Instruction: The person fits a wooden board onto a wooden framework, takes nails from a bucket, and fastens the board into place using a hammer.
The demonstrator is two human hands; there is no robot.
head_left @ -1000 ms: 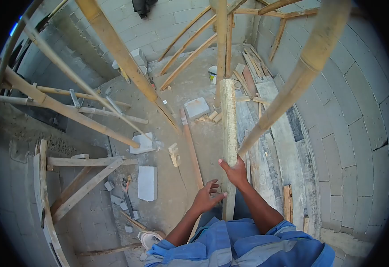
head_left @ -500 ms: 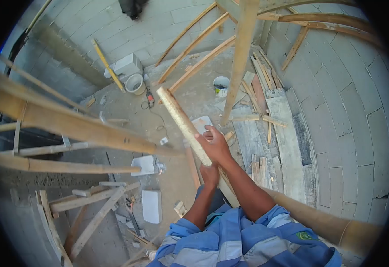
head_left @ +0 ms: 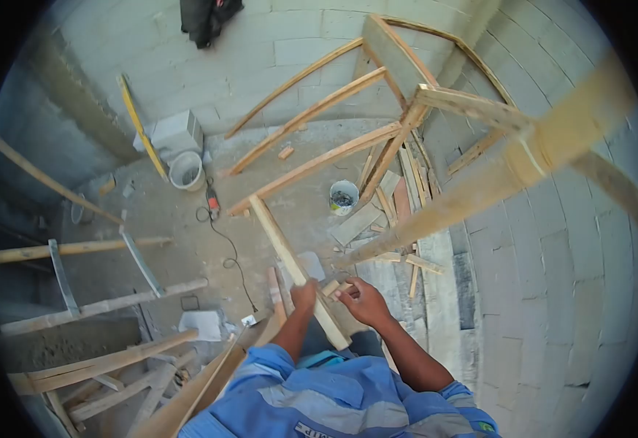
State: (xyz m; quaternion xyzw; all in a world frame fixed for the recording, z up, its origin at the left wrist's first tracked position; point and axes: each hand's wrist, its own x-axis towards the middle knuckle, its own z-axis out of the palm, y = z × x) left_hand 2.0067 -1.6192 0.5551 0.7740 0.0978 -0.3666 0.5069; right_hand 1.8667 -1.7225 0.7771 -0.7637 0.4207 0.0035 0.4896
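My left hand [head_left: 304, 297] is closed around a long pale timber [head_left: 278, 239], just below its middle. The timber slants from the upper left down to its near end in front of my blue jacket [head_left: 326, 390]. To the right of the timber, my right hand [head_left: 366, 303] has loosely curled fingers that stand apart, with nothing clearly held. Small wood offcuts [head_left: 331, 287] show beyond its fingertips, by a pale block [head_left: 309, 267] partly hidden behind the timber.
A thick bamboo pole [head_left: 465, 208] crosses at the right, near boards [head_left: 439, 321] on the floor. Ahead are a wooden frame [head_left: 326, 157], a bucket [head_left: 343, 197] and a corded red tool [head_left: 212, 203]. More poles [head_left: 100, 310] and timber framing [head_left: 107, 361] lie left.
The view has turned and shifted. My right hand has come off the timber to its right side, while my left hand stays closed on it. The timber's near end now shows by my jacket.
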